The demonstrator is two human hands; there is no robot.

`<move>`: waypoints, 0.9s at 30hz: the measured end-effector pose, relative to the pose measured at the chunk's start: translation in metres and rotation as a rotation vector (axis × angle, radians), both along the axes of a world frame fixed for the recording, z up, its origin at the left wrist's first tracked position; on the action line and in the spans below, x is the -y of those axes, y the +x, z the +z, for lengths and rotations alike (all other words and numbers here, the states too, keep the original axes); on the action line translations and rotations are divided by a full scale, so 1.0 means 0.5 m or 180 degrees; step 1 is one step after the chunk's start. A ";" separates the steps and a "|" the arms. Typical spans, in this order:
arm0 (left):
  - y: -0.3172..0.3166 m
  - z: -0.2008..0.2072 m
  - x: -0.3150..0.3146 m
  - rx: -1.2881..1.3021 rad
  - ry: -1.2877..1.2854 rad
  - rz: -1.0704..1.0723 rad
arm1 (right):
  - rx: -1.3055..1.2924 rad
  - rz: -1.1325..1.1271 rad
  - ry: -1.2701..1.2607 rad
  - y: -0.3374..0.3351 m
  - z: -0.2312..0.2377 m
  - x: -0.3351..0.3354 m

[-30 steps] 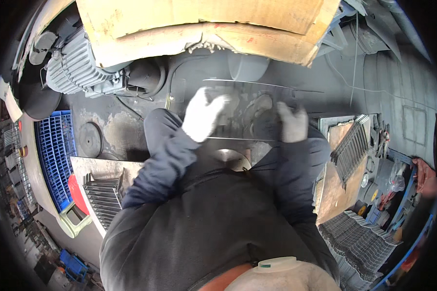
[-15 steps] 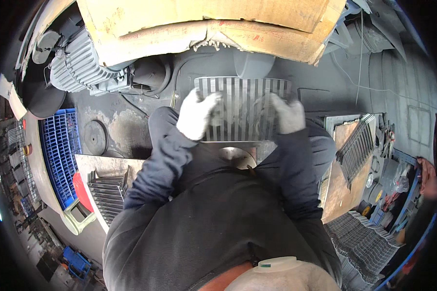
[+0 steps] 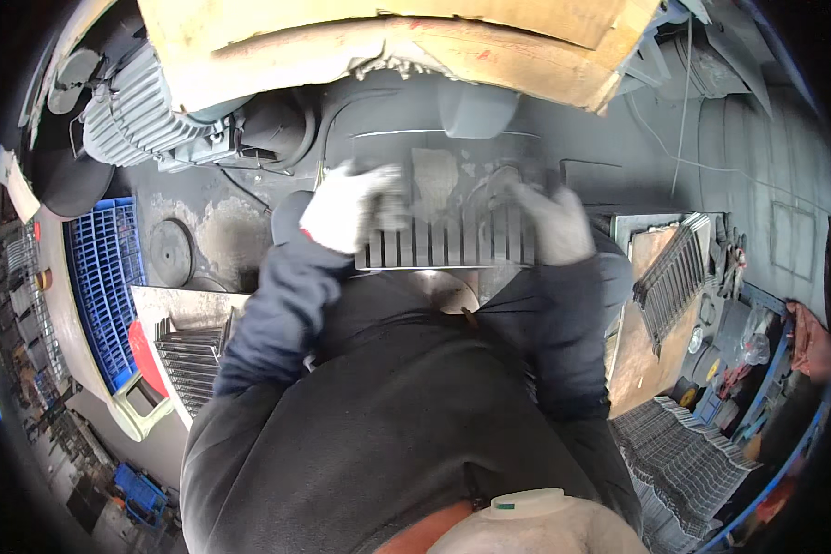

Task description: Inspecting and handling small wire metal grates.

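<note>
A slotted metal plate (image 3: 443, 246) with dark and light bars lies across in front of my lap, its lower edge sharp and its upper part smeared. At its left end is my left hand (image 3: 349, 208), in a white glove, its fingers closed on the plate and blurred. My right hand (image 3: 560, 224), gloved too, is closed at the right end, with its fingertips smeared. Just beyond the plate stands a rounded grey part (image 3: 478, 111). A pale worn patch (image 3: 436, 180) shows between my hands.
Cardboard (image 3: 388, 42) overhangs the far side. A finned grey motor (image 3: 138, 115) stands far left, near a blue plastic crate (image 3: 106, 277). Slotted pieces lie on boards at left (image 3: 189, 355) and right (image 3: 669, 286). Stacked plates (image 3: 683, 462) sit lower right.
The plate's visible barred part has become shorter and shifted slightly left. My left hand has moved a little left; my right hand has moved slightly right. The whole view has shifted slightly.
</note>
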State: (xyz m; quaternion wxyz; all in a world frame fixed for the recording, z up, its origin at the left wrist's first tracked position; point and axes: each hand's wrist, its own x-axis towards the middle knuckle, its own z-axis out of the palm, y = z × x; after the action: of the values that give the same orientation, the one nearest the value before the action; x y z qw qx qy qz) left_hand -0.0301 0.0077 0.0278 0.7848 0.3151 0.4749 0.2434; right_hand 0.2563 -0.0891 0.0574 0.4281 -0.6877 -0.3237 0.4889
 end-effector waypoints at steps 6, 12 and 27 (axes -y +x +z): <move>0.172 -0.004 0.044 0.0648 0.0314 -0.0301 | -0.0711 -0.0868 0.0378 0.130 0.063 0.111; -0.107 0.011 0.030 -0.0082 -0.0161 0.0611 | -0.0437 0.0179 0.0119 -0.086 -0.100 -0.019; -0.179 0.182 0.246 -0.1059 0.1763 0.0635 | -0.1276 0.0421 0.1158 -0.148 0.033 0.117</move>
State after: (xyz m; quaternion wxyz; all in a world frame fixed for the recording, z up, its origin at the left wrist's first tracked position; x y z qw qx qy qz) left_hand -0.1197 -0.1152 0.1187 0.5534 0.5037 0.5409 0.3840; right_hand 0.1820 -0.1474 0.0741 0.5673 -0.4664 -0.3592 0.5759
